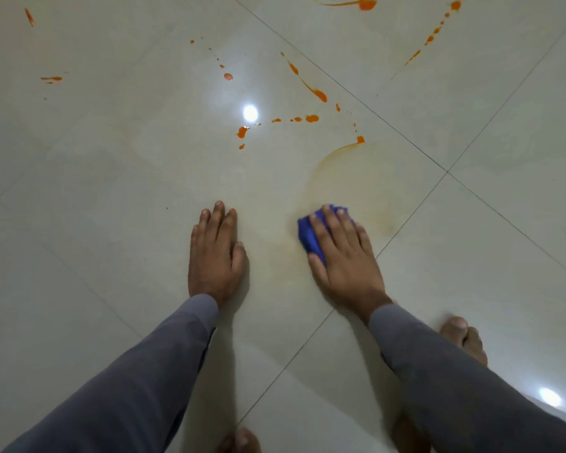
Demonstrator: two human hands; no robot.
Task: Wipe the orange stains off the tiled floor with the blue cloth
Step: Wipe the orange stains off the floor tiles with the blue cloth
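My right hand (343, 253) presses the bunched blue cloth (309, 237) flat against the pale tiled floor (111, 191), fingers straight over it. A faint orange smear (332, 158) arcs away from the cloth toward an orange blob (360, 139). My left hand (216, 253) lies flat on the tile, fingers straight, holding nothing. Further ahead lie orange stains: a streak (317, 93), drops (311, 118), a splash (241, 132), a spot (228, 76).
More orange splatter sits at the far edge: a blob (366, 4), a dotted trail (435, 31) at the upper right, and marks (51, 79) at the upper left. My bare feet (464, 338) stand behind the hands. Dark grout lines (446, 171) cross at the right.
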